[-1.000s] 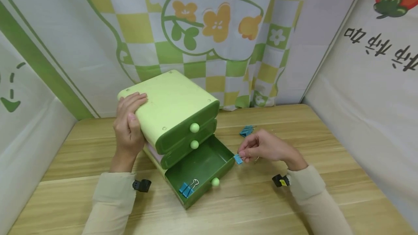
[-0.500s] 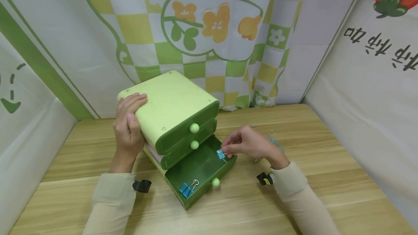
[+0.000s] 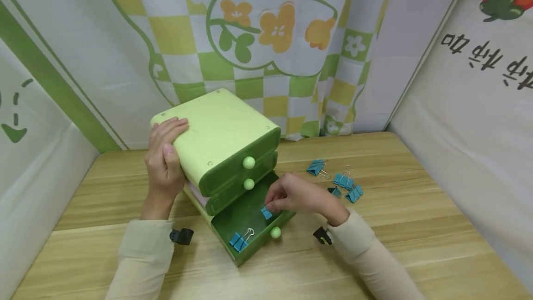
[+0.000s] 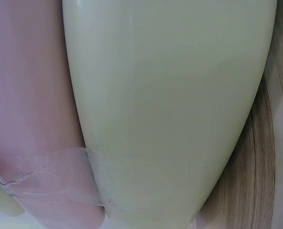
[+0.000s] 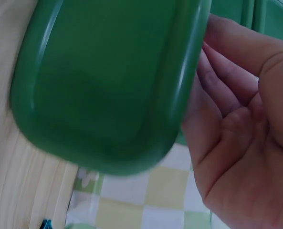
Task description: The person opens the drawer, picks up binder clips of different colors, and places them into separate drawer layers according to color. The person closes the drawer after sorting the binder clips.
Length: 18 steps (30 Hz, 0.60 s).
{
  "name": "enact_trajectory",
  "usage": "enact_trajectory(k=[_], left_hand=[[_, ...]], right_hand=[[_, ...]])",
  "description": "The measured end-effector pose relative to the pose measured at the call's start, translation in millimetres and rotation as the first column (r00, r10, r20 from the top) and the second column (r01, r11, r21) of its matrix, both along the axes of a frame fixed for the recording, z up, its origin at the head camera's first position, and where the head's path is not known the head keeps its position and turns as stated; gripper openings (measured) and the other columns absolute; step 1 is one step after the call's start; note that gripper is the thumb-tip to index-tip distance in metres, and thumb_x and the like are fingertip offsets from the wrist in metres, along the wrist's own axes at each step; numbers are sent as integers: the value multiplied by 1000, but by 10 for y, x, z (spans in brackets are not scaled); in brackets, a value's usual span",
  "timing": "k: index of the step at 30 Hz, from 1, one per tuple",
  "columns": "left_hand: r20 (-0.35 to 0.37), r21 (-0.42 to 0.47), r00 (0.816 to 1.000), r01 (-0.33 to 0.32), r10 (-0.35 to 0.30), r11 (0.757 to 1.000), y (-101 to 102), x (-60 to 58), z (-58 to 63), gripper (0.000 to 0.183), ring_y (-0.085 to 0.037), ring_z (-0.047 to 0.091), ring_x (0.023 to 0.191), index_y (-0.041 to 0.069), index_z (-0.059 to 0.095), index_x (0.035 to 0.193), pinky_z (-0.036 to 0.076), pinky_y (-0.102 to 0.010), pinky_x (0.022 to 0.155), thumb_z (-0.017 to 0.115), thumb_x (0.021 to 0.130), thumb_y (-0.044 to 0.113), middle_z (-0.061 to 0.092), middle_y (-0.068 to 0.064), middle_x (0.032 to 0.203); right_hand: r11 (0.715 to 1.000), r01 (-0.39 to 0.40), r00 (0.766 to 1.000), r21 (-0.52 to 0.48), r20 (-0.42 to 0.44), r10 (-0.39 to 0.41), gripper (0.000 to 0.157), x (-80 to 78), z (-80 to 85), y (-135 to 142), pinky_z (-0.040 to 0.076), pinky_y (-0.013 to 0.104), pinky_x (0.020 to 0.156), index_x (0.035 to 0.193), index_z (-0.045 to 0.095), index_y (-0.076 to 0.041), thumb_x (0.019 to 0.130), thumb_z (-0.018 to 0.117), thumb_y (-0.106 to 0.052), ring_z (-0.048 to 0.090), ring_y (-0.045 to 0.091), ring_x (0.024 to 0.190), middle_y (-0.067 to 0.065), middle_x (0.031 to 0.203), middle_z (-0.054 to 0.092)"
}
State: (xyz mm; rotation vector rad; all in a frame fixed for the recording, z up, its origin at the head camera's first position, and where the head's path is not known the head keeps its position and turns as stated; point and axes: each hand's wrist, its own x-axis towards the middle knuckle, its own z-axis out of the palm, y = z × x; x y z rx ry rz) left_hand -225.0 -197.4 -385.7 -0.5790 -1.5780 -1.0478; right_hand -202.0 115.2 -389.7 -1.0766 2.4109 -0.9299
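A light-green desk organizer [image 3: 220,128] stands on the wooden table, its lowest drawer [image 3: 243,212] pulled out. My left hand [image 3: 164,165] rests against its upper left side, fingers laid over the top edge. Between the thumb and fingers of my right hand [image 3: 300,194], a small blue binder clip [image 3: 266,213] is pinched over the drawer. Two blue binder clips [image 3: 239,241] lie in the drawer's front corner. In the right wrist view, the green drawer front [image 5: 103,86] hides my right fingertips and the pinched clip. The left wrist view shows the organizer's pale side [image 4: 170,95], close up.
Several blue binder clips [image 3: 343,181] lie on the table [image 3: 399,240] right of the organizer. Two drawers above the pulled-out one are pushed in, with round knobs [image 3: 249,163]. A checked curtain [image 3: 275,59] hangs behind, and white fabric walls [image 3: 466,119] border the sides.
My right hand has carried the pinched binder clip leftward, from beside the drawer to over its inside. The clips on the table have come into sight behind it. My left hand stays put.
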Motion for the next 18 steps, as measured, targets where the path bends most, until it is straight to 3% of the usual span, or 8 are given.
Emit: enact_trajectory(k=[11, 18], left_hand=[[1, 2, 1000, 1, -1, 1000, -3, 0, -6, 50, -35, 65, 130, -9, 75, 112, 31, -59, 127, 35, 99, 18, 75, -28, 119], [3, 0, 1000, 0, 0, 1000, -2, -2, -2, 50, -36, 65, 129, -9, 75, 112, 31, -59, 127, 35, 99, 18, 75, -28, 119]], right_hand=[[983, -88, 994, 158, -48, 97, 10, 67, -111, -302, 57, 15, 73, 93, 83, -12, 97, 74, -12, 68, -6, 76, -6, 85, 80], [977, -106, 994, 186, -19, 112, 13, 84, -146, -394, 55, 15, 73, 92, 83, -12, 98, 71, -9, 66, -6, 75, -7, 84, 78]])
